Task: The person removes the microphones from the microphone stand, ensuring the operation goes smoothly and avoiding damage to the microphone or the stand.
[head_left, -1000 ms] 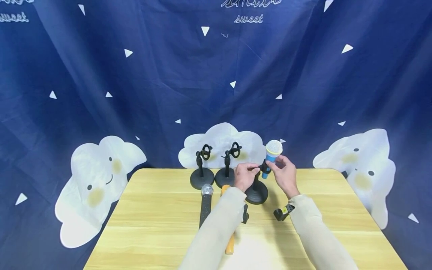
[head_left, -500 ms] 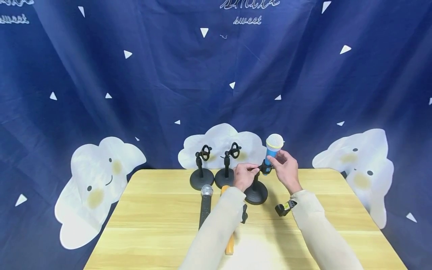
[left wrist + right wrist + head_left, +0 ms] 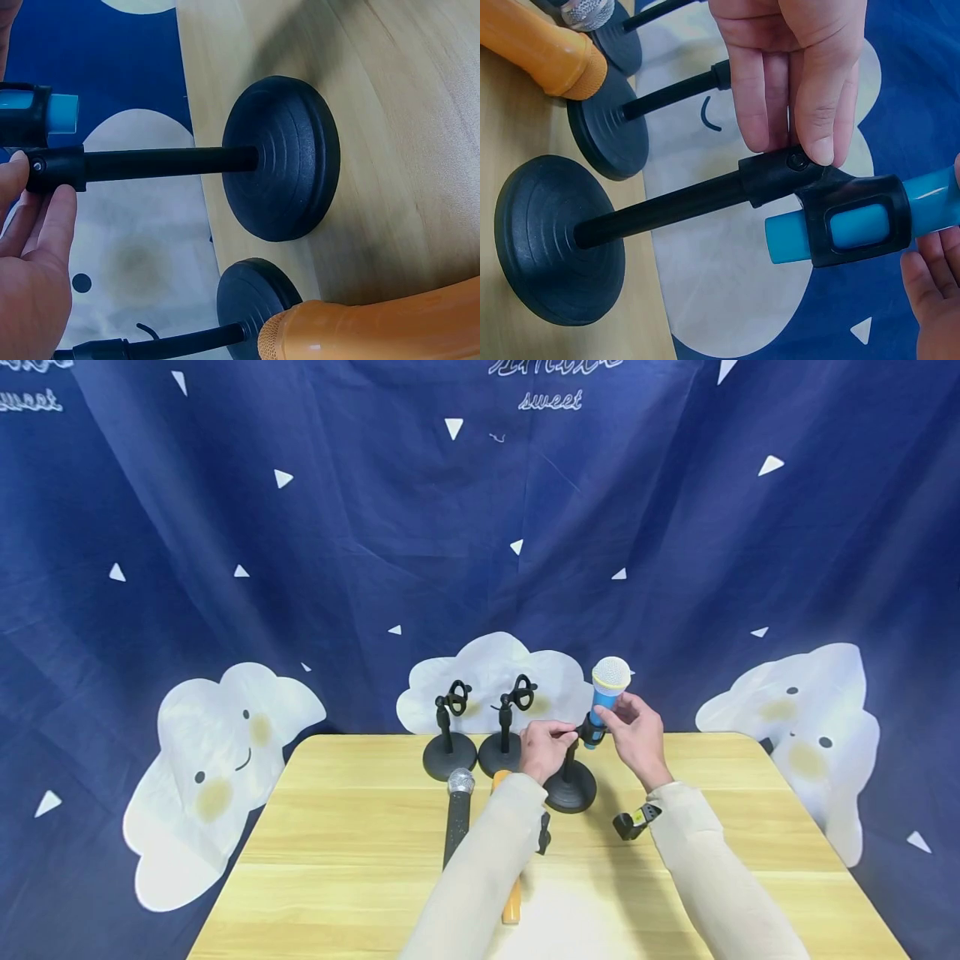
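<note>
A blue microphone point(image 3: 611, 676) with a white mesh head sits tilted in the black clip point(image 3: 820, 231) of the rightmost stand point(image 3: 570, 791). Its blue tail pokes out below the clip in both wrist views. My left hand point(image 3: 543, 749) pinches the stand's joint just under the clip, thumb against fingers. Around the blue handle, above the clip, the thumb and fingers of my right hand point(image 3: 637, 739) hold the microphone. Only part of that hand shows at the right wrist view's edge.
Two more black stands point(image 3: 448, 757) point(image 3: 505, 718) with unfilled clips stand to the left. A black microphone point(image 3: 457, 818) and an orange microphone point(image 3: 512, 906) lie on the wooden table point(image 3: 337, 860), the orange one partly under my left sleeve. A dark blue curtain point(image 3: 360, 527) hangs behind.
My right hand has shifted slightly up and right along the handle, and the microphone's head sits a little higher. My left hand keeps its place on the stand's joint.
</note>
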`<state>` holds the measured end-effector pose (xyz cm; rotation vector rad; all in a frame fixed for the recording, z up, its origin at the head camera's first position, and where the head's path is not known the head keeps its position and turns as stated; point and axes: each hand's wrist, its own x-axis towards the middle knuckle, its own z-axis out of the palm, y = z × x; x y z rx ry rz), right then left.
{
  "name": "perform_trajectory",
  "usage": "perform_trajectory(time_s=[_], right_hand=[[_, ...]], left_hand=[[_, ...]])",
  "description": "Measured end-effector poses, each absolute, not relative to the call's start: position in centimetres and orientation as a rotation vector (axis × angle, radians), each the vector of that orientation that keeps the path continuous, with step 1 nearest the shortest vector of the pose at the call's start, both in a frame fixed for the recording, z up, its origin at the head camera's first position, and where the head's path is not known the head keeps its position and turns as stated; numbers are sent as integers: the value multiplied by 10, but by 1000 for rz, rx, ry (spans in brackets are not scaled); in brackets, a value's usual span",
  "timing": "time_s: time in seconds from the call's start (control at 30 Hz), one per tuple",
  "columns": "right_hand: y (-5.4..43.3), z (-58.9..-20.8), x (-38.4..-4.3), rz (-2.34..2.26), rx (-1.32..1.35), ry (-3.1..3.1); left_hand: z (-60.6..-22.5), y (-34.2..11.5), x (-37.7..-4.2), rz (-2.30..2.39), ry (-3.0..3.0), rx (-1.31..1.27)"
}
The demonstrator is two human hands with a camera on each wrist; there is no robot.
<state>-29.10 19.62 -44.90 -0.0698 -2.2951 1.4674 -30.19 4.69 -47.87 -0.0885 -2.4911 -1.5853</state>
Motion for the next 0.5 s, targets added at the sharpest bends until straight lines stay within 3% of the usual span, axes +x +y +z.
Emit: perform_trajectory(time_s=[0.5], right_hand=[[198,-448,-291,1446,-37,-2299]], left_hand=[[-476,48,-302,-1644,-2501,-30]])
